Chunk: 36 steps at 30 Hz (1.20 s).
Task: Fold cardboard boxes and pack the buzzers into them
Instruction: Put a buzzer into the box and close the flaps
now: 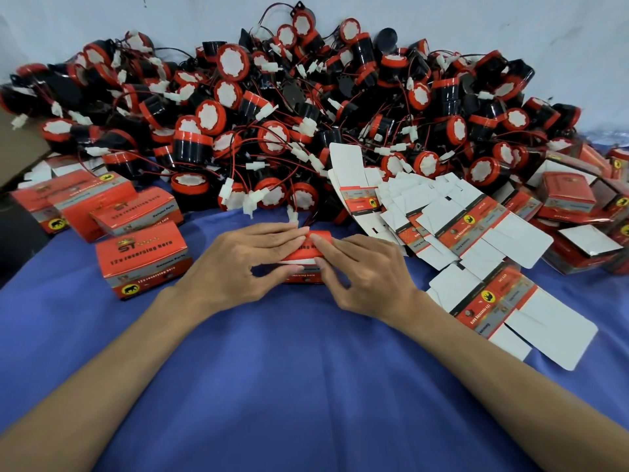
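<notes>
Several folded red boxes (143, 264) stand at the left on the blue-covered surface (306, 386), close together, the nearest one just beside the left hand (235, 264); that hand's grip pinches the small red box (308, 255) at the middle of the surface, fingers laid flat over its top flap and thumb curled against its front; the right hand (364, 274) meets it from the other side, its grip likewise pinching the same box, forefinger on the top flap and thumb at the front, where a white strip of flap shows; whether anything is inside cannot be told; behind the hands a great heap of red-and-black buzzers (289, 114), with thin wires and white plugs, runs across the back of the surface; right of the hands, cardboard blanks (476, 233) lie flat, fanned and overlapping, white sides mostly up; farther right, piled boxes (568, 199) rest against the heap.
</notes>
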{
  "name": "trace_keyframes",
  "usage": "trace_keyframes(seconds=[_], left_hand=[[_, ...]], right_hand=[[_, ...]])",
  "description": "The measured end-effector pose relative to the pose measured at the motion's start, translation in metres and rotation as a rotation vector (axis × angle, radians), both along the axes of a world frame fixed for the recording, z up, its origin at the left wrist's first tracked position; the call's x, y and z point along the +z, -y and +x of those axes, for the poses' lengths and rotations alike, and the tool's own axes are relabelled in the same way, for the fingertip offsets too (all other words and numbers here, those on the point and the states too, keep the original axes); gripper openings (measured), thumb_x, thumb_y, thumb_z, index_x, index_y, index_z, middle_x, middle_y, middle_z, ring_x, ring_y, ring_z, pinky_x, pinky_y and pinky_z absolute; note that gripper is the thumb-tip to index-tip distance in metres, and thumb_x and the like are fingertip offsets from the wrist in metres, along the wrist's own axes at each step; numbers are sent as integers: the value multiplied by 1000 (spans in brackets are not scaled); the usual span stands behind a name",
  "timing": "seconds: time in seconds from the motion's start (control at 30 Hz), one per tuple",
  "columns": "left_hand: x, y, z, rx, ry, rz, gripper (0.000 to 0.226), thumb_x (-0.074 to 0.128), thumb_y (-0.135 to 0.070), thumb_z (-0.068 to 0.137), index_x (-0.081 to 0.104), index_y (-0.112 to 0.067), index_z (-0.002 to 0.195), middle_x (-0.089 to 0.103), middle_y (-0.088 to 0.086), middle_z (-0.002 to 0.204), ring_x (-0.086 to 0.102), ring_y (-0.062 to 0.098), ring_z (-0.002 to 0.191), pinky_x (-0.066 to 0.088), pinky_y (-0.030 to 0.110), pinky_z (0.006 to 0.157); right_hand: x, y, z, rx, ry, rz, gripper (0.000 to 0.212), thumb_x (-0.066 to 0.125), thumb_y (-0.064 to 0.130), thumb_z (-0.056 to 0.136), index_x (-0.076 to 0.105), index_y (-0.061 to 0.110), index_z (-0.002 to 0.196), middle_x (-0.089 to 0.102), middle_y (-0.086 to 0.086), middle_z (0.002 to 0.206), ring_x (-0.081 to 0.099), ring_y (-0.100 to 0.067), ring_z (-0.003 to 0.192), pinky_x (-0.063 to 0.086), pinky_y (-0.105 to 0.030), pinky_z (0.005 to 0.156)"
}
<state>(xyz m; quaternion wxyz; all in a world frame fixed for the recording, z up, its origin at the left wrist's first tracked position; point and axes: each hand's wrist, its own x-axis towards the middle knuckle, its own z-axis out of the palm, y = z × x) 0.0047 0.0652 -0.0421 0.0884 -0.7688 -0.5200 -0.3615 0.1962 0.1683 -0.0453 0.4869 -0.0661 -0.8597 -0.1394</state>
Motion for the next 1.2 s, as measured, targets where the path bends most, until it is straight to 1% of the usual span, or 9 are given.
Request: trace_keyframes(seconds=[0.13,0.27,0.4,0.6,0.73,0.83,0.9,1.07,1.2], left_hand=[[0,-3,1,6,-10,59,41,62,-31,88,59,-6,121,63,0,122,59,19,119,51,37,97],[-1,-1,1,32,20,74,39,62,-33,89,63,-6,117,65,1,120,60,18,117,52,35,96],[0,1,2,57,22,84,39,62,-33,89,65,-4,115,66,3,118,63,20,114,55,38,92],[4,3,2,63,-12,93,38,62,-31,88,70,-1,109,68,7,114,64,22,111,57,41,88],[3,5,-3,145,-66,112,35,63,-30,87,71,-2,107,69,6,110,65,22,108,58,41,85],[4,6,-4,170,-75,107,34,62,-30,87,71,-3,108,70,5,110,65,22,108,58,42,85],[5,5,-2,169,-85,118,34,61,-30,88,71,-4,107,70,4,109,65,22,108,57,41,87],[4,5,-2,170,-99,118,33,61,-29,88,71,-3,106,70,5,109,65,23,109,56,43,89],[2,4,1,171,-111,129,32,61,-27,89,71,-3,107,70,7,109,65,24,108,57,43,88]], right_hand=[[3,5,-3,-73,-67,53,23,68,27,86,78,8,95,74,-1,76,70,-18,66,54,-31,53],[5,7,-3,-137,-83,69,24,66,31,88,78,11,94,74,3,77,57,-21,59,47,-32,55],[5,7,-5,-128,-121,4,23,67,29,87,77,9,90,73,4,75,52,-23,58,45,-33,56],[3,9,-7,-130,-188,-83,25,63,26,88,74,5,81,67,1,63,53,-23,58,43,-34,60],[5,2,-3,-66,-219,-222,20,62,16,87,71,-1,80,63,-9,69,55,-29,62,47,-38,61],[3,2,-4,73,-65,-210,18,65,10,85,73,-3,95,70,-15,94,65,-31,81,53,-37,74],[2,2,-6,101,-2,-191,20,69,11,84,74,1,100,71,-13,107,69,-28,93,55,-35,80],[-3,-2,-5,105,-12,-155,20,76,8,80,76,3,99,73,-8,105,71,-21,97,59,-37,72],[-3,-3,-6,108,3,-161,18,75,6,81,76,3,99,73,-9,106,70,-20,99,60,-37,71]])
